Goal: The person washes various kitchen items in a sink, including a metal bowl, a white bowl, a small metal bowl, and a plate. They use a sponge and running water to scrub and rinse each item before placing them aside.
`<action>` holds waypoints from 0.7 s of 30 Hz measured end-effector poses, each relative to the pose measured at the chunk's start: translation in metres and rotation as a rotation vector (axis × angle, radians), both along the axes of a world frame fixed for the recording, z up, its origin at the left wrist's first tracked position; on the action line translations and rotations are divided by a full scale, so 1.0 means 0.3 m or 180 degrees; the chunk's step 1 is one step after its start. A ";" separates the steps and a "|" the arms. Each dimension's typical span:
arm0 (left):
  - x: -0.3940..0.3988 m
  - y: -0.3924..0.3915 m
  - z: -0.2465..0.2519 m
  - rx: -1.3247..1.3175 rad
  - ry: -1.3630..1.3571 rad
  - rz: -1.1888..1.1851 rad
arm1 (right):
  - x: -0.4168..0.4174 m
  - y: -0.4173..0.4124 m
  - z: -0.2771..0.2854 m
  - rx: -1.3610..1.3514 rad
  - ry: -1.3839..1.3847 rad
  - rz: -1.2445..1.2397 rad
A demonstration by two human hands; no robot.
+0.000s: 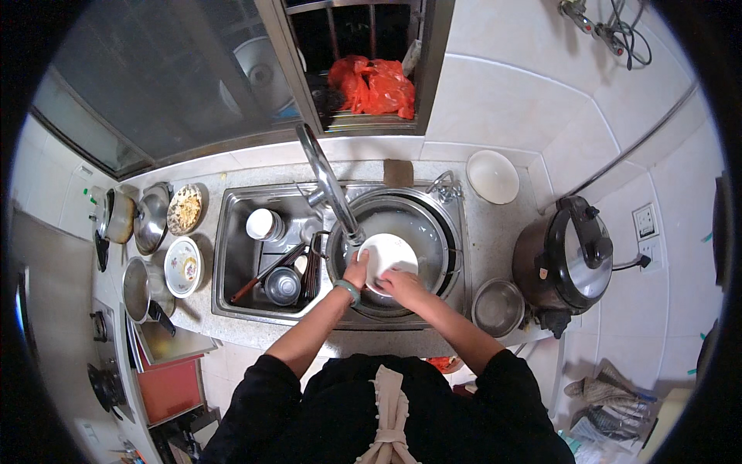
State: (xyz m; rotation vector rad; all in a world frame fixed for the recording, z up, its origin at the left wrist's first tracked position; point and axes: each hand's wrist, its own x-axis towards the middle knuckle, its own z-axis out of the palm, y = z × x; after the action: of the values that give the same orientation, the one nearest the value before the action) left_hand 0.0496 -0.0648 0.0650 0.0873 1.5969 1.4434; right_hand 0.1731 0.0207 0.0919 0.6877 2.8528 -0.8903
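Note:
A white bowl is held tilted over a large metal basin of cloudy water in the right sink. My left hand grips its left rim, thumb on top. With bent fingers, my right hand reaches inside the bowl at its lower part; whether it holds a cloth or sponge cannot be told. The chrome faucet ends just above the bowl's upper left rim. In the left sink basin lie stacked white bowls, a metal cup, and chopsticks.
To the right are a white bowl, a metal bowl and an electric pressure cooker. On the left counter stand a floral bowl, a plate of food scraps, a saucepan and a metal lid. A brown sponge lies behind the basin.

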 end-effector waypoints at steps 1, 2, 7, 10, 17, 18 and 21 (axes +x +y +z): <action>0.007 -0.002 0.036 -0.0170 -0.0047 -0.0036 | 0.036 0.024 -0.003 0.0368 -0.0260 0.0236; 0.017 -0.005 0.073 -0.0341 -0.0094 -0.0071 | 0.041 0.061 -0.021 0.0834 -0.0182 -0.0122; 0.048 0.005 0.084 -0.0082 -0.0097 -0.0498 | -0.028 0.144 0.066 0.1157 0.0761 -0.0348; 0.021 0.009 0.049 0.0046 0.0127 -0.0932 | -0.088 0.172 0.120 0.1116 0.0896 0.0516; -0.071 0.028 0.190 -0.0080 0.1812 -0.1777 | -0.101 0.255 0.100 0.0426 0.0336 0.0171; -0.093 0.017 0.156 -0.0116 0.2059 -0.1602 | -0.081 0.269 0.038 -0.0050 0.0260 -0.0377; -0.098 0.000 0.161 -0.0378 0.1986 -0.0890 | -0.022 0.163 -0.018 -0.2244 -0.0341 -0.1873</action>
State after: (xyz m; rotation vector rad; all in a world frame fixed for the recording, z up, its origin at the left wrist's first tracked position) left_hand 0.0203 -0.0648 0.1132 0.7219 2.0624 1.1541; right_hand 0.1665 0.0695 0.0866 1.3998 2.0028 -1.7240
